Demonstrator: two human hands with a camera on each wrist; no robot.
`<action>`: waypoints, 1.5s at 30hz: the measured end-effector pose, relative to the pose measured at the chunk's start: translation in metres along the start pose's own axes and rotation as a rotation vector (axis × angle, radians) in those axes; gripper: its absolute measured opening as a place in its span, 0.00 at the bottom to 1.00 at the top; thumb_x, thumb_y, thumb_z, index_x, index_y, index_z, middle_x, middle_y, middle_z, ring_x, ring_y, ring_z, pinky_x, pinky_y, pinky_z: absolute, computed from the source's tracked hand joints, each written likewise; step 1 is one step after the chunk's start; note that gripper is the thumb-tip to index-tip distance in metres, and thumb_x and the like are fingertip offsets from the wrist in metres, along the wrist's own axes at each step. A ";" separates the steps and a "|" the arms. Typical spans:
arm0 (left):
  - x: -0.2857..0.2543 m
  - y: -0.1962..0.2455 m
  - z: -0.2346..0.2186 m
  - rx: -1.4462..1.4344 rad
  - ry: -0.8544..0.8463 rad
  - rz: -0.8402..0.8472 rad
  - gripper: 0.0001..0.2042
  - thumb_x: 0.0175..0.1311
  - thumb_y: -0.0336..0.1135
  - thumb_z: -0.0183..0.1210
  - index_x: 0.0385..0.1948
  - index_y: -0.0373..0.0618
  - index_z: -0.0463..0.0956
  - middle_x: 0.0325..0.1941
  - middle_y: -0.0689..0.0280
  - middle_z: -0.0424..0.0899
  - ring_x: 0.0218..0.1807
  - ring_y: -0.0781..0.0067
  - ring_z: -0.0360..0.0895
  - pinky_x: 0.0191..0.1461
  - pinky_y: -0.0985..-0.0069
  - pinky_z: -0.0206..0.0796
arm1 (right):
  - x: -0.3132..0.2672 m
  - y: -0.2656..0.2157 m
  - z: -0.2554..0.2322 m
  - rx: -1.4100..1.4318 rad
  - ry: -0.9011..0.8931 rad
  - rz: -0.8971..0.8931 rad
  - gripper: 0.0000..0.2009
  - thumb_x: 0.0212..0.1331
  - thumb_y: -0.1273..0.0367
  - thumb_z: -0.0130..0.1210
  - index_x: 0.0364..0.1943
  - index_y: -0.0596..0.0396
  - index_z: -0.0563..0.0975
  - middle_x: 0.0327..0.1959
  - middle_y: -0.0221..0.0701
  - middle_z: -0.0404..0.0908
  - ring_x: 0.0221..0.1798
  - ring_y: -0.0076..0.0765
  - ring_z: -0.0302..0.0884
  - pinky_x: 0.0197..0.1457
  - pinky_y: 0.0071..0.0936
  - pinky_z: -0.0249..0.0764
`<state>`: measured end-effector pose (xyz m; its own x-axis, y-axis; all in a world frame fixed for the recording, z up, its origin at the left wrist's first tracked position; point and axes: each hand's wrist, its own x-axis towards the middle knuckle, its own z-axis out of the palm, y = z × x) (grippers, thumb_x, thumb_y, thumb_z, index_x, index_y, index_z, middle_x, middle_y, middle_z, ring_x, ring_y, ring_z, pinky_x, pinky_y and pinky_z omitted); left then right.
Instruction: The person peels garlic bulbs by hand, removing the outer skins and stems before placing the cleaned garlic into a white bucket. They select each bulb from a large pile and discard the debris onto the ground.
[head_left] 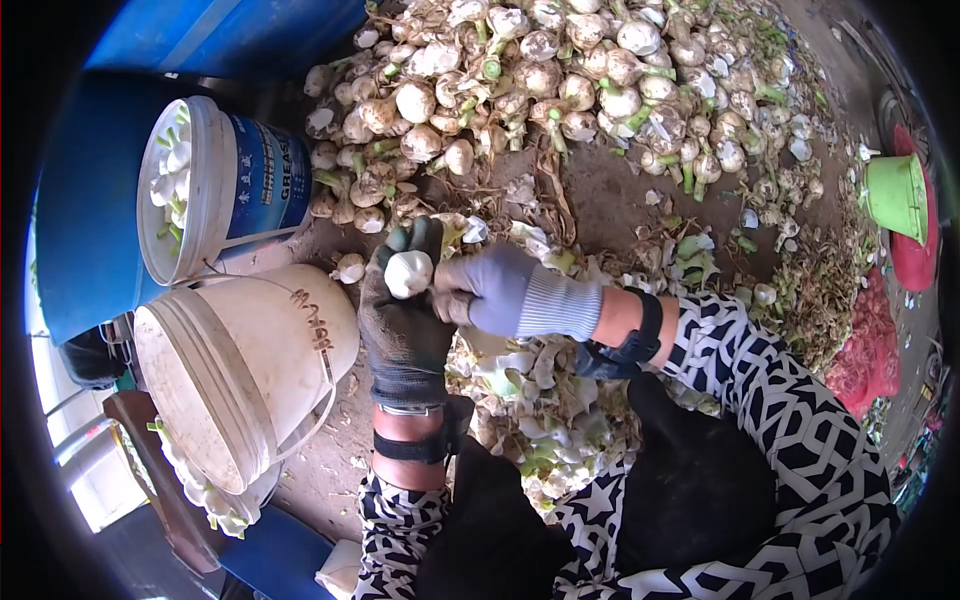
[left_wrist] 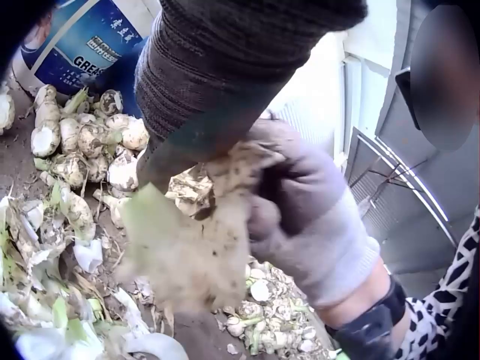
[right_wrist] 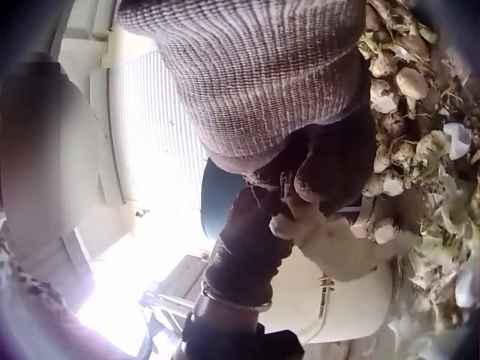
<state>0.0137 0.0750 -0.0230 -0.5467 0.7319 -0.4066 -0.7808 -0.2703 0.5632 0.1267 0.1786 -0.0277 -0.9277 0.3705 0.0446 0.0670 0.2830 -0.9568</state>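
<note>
A white garlic bulb (head_left: 408,274) sits in my gloved left hand (head_left: 405,325), gripped by its curled fingers. Right beside it, the gloved right hand (head_left: 495,290) has its fingers bent and pinches a dirty, pale piece of garlic skin. In the left wrist view this garlic skin (left_wrist: 199,259) hangs down, slightly blurred, with a greenish corner. The right wrist view shows the garlic skin (right_wrist: 341,251) trailing away from the right fingertips. Both hands are over a heap of peeled skins (head_left: 540,400), in front of the legs.
A large pile of unpeeled garlic (head_left: 540,75) lies ahead. To the left stand a blue-and-white bucket (head_left: 265,175) with trimmed bulbs inside and a cream bucket (head_left: 290,350) lying tilted. At far right are a green tub (head_left: 895,195) and a red mesh bag (head_left: 865,350).
</note>
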 end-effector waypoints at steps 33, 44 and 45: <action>0.002 -0.009 -0.005 1.615 -0.004 0.595 0.33 0.52 0.34 0.69 0.60 0.35 0.64 0.57 0.51 0.75 0.57 0.64 0.75 0.61 0.72 0.66 | 0.034 0.056 -0.006 -0.218 0.208 -0.025 0.18 0.56 0.57 0.63 0.45 0.53 0.80 0.36 0.35 0.83 0.38 0.41 0.81 0.46 0.30 0.75; -0.004 0.003 -0.004 0.908 -0.160 0.240 0.29 0.57 0.36 0.67 0.59 0.35 0.66 0.50 0.58 0.80 0.48 0.67 0.79 0.55 0.72 0.71 | 0.020 0.019 -0.048 -0.223 0.056 -0.012 0.12 0.60 0.63 0.57 0.32 0.60 0.77 0.27 0.44 0.78 0.33 0.51 0.77 0.38 0.38 0.73; -0.007 0.010 -0.003 0.607 -0.176 0.023 0.28 0.60 0.36 0.65 0.59 0.35 0.65 0.48 0.59 0.80 0.47 0.68 0.79 0.55 0.72 0.71 | 0.019 0.020 -0.052 -0.108 0.010 -0.019 0.11 0.61 0.65 0.57 0.32 0.60 0.77 0.27 0.41 0.79 0.32 0.45 0.79 0.37 0.36 0.73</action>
<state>0.0087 0.0653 -0.0171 -0.4636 0.8358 -0.2942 -0.4303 0.0778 0.8993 0.1293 0.2371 -0.0311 -0.9255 0.3731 0.0654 0.0896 0.3833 -0.9193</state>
